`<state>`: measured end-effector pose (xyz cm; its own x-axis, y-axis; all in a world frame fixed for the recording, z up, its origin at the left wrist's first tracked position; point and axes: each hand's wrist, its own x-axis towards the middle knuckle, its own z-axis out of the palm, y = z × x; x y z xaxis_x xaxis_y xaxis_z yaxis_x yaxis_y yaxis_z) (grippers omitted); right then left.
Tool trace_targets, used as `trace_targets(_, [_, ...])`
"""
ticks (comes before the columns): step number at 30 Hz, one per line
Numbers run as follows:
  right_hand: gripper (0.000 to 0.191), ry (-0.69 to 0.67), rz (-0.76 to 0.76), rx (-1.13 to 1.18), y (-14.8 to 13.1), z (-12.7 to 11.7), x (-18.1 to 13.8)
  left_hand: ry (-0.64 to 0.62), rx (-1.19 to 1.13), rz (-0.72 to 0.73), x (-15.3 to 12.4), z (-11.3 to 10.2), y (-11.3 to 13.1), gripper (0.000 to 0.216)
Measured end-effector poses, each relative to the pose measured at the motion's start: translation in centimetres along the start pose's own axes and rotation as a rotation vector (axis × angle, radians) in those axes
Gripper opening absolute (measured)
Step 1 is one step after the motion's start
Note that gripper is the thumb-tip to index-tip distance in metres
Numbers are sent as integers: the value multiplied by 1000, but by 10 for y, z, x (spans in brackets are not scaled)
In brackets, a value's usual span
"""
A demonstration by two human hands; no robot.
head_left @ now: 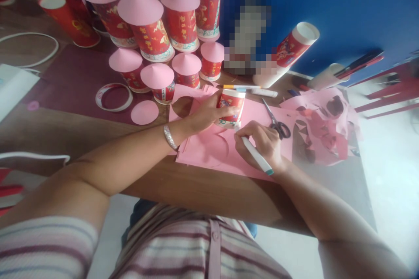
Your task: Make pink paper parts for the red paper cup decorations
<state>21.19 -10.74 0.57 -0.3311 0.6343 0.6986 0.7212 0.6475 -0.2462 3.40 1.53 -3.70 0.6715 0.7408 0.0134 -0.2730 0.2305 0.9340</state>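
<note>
My left hand [209, 113] is closed round a short red paper tube [231, 103] with printed figures and a white rim. The tube stands on a stack of pink paper sheets [203, 150]. A white marker [257, 157] with a green end is in my right hand [262, 139], its writing end at the tube's lower edge. A curved line shows on the top pink sheet under my hands. Just beyond my right hand lie scissors [278, 126] with dark handles, blades pointing away.
Several red tubes with pink cone tops [140, 8] stand at the back left. A pink disc [144, 112] and a white-red ring [114, 97] lie before them. Pink scraps [327, 126] pile up at right. A taller tube [291, 52] leans by the blue wall.
</note>
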Motion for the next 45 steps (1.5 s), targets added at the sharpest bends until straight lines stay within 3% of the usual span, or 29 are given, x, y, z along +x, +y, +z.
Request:
trace_targets(13, [25,-6,-5,-11,-1,0,3,-14,26,18,0,0,0,49])
trace_targets(28, [20,-15,96,49,-4,2,0,-7,62,36,2,-3,-2,50])
trace_targets(33, [18,-6,197,116,-5,5,-1,-12,100,34,2,-4,-4,51])
trace_targets(45, [16,-133,558,342,-3,-2,3,6,57,16,0,-2,0,58])
